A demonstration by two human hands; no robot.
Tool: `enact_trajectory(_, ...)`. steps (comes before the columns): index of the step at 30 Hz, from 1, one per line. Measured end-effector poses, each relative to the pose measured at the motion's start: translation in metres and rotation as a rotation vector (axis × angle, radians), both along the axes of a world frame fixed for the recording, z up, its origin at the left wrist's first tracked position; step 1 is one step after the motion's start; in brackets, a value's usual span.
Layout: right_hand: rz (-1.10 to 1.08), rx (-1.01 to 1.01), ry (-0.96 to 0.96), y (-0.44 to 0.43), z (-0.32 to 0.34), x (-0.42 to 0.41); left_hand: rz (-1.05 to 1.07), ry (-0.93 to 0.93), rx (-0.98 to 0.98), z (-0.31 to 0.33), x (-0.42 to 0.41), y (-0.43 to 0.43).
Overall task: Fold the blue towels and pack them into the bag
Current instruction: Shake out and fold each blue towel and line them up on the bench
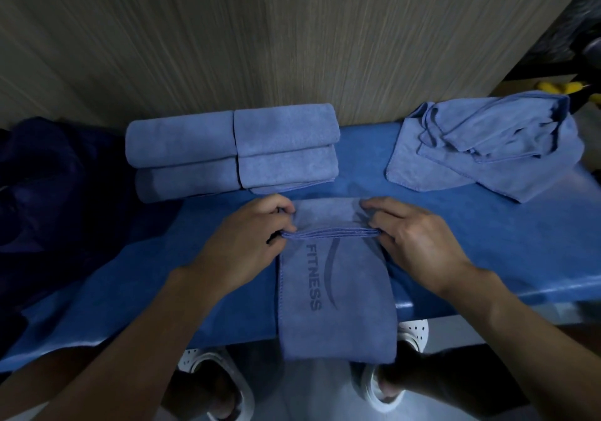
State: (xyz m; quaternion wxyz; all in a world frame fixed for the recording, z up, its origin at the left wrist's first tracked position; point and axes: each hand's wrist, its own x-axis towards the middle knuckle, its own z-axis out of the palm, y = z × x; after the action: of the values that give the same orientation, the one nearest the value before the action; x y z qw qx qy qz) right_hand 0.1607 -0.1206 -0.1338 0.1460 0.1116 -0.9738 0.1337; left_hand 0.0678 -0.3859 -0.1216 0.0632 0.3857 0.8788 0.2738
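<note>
A long blue towel [335, 293] printed FITNESS lies folded lengthwise on the blue table [487, 225], its near end hanging over the front edge. My left hand [250, 241] pinches the left end of a stacked fold across the towel. My right hand [416, 238] pinches the right end of that same fold. Several folded blue towels [234, 150] sit stacked behind my hands, against the wall. Unfolded blue towels [487, 144] lie in a loose pile at the back right. A dark navy bag or cloth [58, 186] lies at the left; I cannot tell which.
A wood-grain wall [260, 36] rises right behind the table. Yellow objects [566, 89] and dark shelving show at the far right. Below the table's front edge are my feet in white perforated shoes [208, 372].
</note>
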Motion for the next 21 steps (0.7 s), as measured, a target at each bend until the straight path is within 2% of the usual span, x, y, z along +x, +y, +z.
enact_trajectory(3, 0.021, -0.014, -0.027, 0.0, 0.003, 0.0, 0.007, 0.027, -0.024, 0.0, 0.002, -0.002)
enact_trajectory(8, -0.032, -0.313, -0.09, 0.0, 0.004, 0.004, 0.072, -0.055, 0.001, 0.005, 0.005, 0.003)
enact_trajectory(11, -0.08, -0.424, -0.106, -0.002, 0.0, -0.001, 0.152, -0.097, 0.072, 0.001, 0.004, 0.008)
enact_trajectory(15, -0.12, -0.442, -0.129, -0.003, -0.003, -0.007, 0.143, -0.162, 0.058, -0.001, 0.0, 0.008)
enact_trajectory(21, -0.217, -0.451, -0.376, 0.0, 0.01, -0.01, 0.125, -0.277, -0.006, 0.006, -0.006, 0.005)
